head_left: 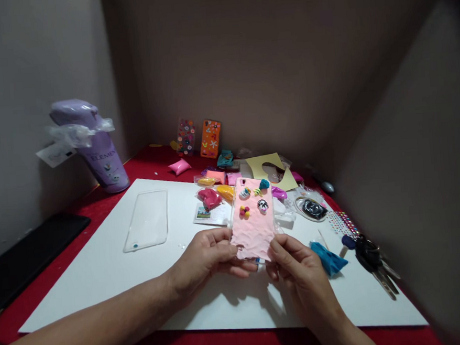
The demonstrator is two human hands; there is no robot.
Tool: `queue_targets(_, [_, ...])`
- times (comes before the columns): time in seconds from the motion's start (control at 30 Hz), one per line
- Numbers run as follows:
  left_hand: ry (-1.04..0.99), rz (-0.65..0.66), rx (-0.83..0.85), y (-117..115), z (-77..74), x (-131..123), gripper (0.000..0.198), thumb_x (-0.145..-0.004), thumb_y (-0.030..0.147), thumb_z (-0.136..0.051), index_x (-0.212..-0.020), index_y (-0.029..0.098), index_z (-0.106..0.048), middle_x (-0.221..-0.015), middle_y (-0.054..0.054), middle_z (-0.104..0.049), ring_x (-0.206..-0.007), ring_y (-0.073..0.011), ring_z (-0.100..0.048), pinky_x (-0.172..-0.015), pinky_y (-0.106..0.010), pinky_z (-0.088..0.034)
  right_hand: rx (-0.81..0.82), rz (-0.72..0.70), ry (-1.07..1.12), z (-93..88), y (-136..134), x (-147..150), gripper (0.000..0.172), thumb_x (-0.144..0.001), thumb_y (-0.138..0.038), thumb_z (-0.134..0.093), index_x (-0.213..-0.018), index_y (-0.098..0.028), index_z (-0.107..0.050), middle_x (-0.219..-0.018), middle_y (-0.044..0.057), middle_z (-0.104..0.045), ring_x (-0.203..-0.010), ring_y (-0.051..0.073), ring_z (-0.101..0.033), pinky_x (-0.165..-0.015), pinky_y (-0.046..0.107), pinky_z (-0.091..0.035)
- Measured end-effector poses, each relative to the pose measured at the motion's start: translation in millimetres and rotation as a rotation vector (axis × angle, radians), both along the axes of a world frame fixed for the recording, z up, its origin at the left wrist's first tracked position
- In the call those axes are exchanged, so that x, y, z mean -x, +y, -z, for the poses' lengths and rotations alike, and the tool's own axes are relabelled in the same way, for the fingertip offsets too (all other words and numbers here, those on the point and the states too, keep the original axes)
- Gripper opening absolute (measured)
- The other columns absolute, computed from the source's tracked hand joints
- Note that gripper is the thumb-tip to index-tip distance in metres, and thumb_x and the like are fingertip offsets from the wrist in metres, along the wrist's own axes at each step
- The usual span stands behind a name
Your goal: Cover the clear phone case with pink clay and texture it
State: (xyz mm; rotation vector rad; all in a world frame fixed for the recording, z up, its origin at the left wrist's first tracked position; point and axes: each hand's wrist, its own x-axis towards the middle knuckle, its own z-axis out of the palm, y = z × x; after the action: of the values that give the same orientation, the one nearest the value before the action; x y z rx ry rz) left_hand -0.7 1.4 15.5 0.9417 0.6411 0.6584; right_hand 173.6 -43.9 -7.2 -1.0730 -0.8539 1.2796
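Observation:
A phone case coated in pale pink clay is held up above the white board. Small clay figures decorate its upper half: a yellow and pink flower, a black and white round piece and a teal piece. Its lower edge looks ragged. My left hand grips the lower left side, thumb in front and fingers behind. At the lower right corner, my right hand pinches the case between thumb and fingers. A blue clay packet lies just right of my right hand.
A clear phone case lies on the white board. Behind are clay packets and cut yellow paper; keys lie right, a purple bottle stands left. An orange case leans on the wall.

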Motion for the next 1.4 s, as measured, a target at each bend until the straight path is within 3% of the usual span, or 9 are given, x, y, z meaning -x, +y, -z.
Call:
queue_targets(1.03, [0.049, -0.004, -0.017, 1.8, 3.4, 0.8, 0.024, -0.076, 0.016, -0.055, -0.098, 0.009, -0.063, -0.088, -0.013, -0.070, -0.072, -0.0177, -0.065, -0.067, -0.029, -0.050, -0.021, -0.019, -0.065, 4.8, -3.2, -3.8, 0.021, -0.080, -0.034, -0.064, -0.071, -0.018, -0.055, -0.059, -0.005, -0.046, -0.050, 0.005, -0.042, -0.049, 0.019, -0.032])
queue_targets(1.4, [0.063, 0.011, -0.015, 2.3, 2.7, -0.2, 0.025, -0.077, 0.015, -0.055, -0.099, 0.008, -0.062, -0.087, -0.013, -0.070, -0.072, -0.0185, -0.067, -0.065, -0.027, -0.051, 0.000, -0.010, -0.058, 1.0, -1.5, -3.1, 0.024, -0.076, -0.036, -0.068, -0.069, -0.017, -0.056, -0.058, -0.005, -0.046, -0.049, 0.005, -0.043, -0.048, 0.019, -0.032])
